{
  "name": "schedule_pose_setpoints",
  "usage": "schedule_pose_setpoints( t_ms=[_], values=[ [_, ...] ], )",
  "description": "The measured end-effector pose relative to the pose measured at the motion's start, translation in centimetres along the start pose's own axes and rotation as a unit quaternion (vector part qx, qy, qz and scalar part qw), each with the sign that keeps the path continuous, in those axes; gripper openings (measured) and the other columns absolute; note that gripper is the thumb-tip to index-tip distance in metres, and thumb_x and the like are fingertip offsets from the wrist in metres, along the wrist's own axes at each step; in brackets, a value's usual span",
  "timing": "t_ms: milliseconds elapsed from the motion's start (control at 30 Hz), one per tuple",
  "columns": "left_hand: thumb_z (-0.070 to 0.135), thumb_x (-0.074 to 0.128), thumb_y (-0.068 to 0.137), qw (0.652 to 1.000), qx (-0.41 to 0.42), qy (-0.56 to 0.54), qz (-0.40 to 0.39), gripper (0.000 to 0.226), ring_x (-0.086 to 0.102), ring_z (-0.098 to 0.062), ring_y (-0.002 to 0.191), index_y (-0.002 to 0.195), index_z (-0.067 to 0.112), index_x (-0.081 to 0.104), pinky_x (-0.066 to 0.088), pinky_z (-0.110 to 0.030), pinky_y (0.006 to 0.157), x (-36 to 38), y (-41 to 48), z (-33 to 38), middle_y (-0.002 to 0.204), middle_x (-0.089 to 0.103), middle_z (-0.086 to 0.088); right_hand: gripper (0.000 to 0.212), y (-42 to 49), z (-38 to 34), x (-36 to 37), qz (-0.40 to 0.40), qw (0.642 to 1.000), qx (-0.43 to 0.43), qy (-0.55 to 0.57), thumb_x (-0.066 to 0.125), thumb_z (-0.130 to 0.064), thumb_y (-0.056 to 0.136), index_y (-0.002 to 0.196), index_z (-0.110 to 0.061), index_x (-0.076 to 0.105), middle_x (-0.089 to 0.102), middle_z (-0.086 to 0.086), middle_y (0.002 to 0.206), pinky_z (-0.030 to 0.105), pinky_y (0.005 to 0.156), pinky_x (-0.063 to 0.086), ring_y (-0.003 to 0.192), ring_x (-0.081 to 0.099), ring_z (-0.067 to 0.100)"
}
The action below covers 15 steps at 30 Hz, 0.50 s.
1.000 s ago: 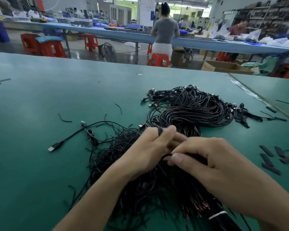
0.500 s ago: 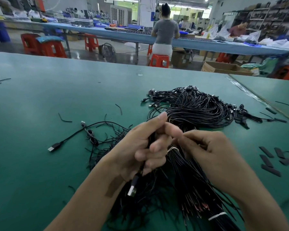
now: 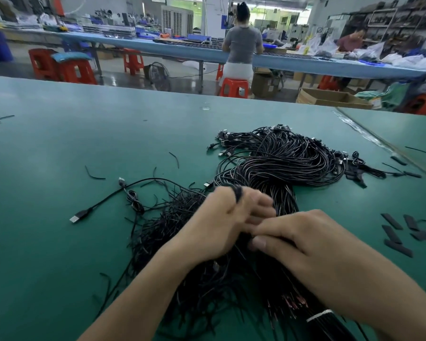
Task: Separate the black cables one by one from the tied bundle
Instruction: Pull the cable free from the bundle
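Bundle (image 3: 268, 286): running from white tie (image 3: 320, 315) away to far plugs (image 3: 225, 141). Pinching it with right hand (image 3: 317, 247); curling left hand (image 3: 221, 222) fingers round one cable (image 3: 237, 193).

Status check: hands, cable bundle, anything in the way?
Left hand grips a black cable; right hand pinches bundle. White tie on near end. Loose cables heaped left, nothing blocking.

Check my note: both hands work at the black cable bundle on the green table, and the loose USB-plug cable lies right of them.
Wrong side: the head view shows the loose USB-plug cable left of them. The left hand and right hand do work at the black cable bundle on the green table.
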<state>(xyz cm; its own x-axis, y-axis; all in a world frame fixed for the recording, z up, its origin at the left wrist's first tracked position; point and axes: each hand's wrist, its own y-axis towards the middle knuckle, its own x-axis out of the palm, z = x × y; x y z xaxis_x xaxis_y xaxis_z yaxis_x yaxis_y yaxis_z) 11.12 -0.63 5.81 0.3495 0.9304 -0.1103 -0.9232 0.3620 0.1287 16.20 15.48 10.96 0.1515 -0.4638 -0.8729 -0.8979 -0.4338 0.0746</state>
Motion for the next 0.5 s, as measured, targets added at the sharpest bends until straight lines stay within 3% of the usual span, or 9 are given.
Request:
schedule_pose_setpoints(
  t_ms=[67,133,200,267,333,400,500],
  values=[
    [0.033,0.038,0.108,0.994,-0.012,0.068,-0.088,0.049,0.068,-0.008,0.063,0.079,0.012,0.073,0.052,-0.016,0.06,0.2,-0.6,0.6,0.067,0.072,0.003,0.016,-0.3,0.5,-0.8,0.049,0.999,-0.002,0.015,0.058,-0.051,0.084,0.076,-0.039,0.067,0.065,-0.022,0.07,0.029,0.063,0.048,0.07,0.06,0.004],
    [0.052,0.031,0.104,0.983,-0.058,0.056,-0.165,0.067,0.06,-0.011,0.048,0.077,0.006,0.072,0.052,-0.02,0.054,0.2,-0.9,1.2,0.052,0.061,0.006,0.011,-0.5,1.2,-1.2,0.111,0.993,-0.018,0.029,0.069,-0.05,0.077,0.073,-0.039,0.071,0.067,-0.022,0.068,0.024,0.063,0.048,0.069,0.062,0.002],
    [0.069,0.021,0.095,0.974,-0.097,0.03,-0.203,0.078,0.042,-0.009,0.039,0.071,0.012,0.069,0.046,-0.02,0.048,0.0,-1.2,1.6,0.044,0.041,0.01,0.011,-0.4,1.8,-1.2,0.166,0.984,-0.039,0.053,0.078,-0.047,0.074,0.071,-0.038,0.073,0.067,-0.019,0.066,0.013,0.057,0.043,0.064,0.061,0.002],
    [0.077,0.018,0.09,0.963,-0.13,-0.027,-0.234,0.077,0.028,-0.007,0.037,0.06,0.019,0.059,0.037,-0.018,0.041,-0.3,-1.4,2.1,0.044,0.027,0.011,0.015,0.2,2.2,-0.7,0.192,0.973,-0.046,0.119,0.082,-0.047,0.072,0.071,-0.035,0.073,0.068,-0.013,0.07,0.014,0.055,0.043,0.062,0.062,0.007],
    [0.076,0.023,0.093,0.941,-0.148,-0.109,-0.283,0.071,0.023,-0.005,0.036,0.056,0.022,0.05,0.029,-0.016,0.036,-0.7,-1.5,2.4,0.044,0.024,0.013,0.018,0.8,2.5,0.0,0.162,0.947,-0.053,0.273,0.081,-0.039,0.068,0.071,-0.023,0.073,0.071,-0.004,0.084,0.021,0.061,0.05,0.07,0.066,0.01],
    [0.066,0.028,0.097,0.909,-0.151,-0.188,-0.339,0.062,0.023,-0.002,0.036,0.057,0.024,0.048,0.026,-0.015,0.034,-1.0,-1.7,2.5,0.044,0.026,0.014,0.018,1.3,2.8,0.6,0.079,0.895,-0.074,0.434,0.082,-0.025,0.07,0.072,-0.012,0.069,0.075,0.002,0.093,0.02,0.069,0.054,0.08,0.07,0.012],
    [0.052,0.031,0.1,0.883,-0.143,-0.247,-0.374,0.053,0.03,-0.001,0.036,0.06,0.022,0.048,0.037,-0.016,0.037,-1.0,-1.8,2.5,0.045,0.031,0.012,0.028,1.4,2.9,1.1,0.01,0.853,-0.085,0.514,0.083,-0.029,0.076,0.076,-0.007,0.066,0.068,0.002,0.074,0.019,0.064,0.054,0.067,0.065,0.01]
  ],
)
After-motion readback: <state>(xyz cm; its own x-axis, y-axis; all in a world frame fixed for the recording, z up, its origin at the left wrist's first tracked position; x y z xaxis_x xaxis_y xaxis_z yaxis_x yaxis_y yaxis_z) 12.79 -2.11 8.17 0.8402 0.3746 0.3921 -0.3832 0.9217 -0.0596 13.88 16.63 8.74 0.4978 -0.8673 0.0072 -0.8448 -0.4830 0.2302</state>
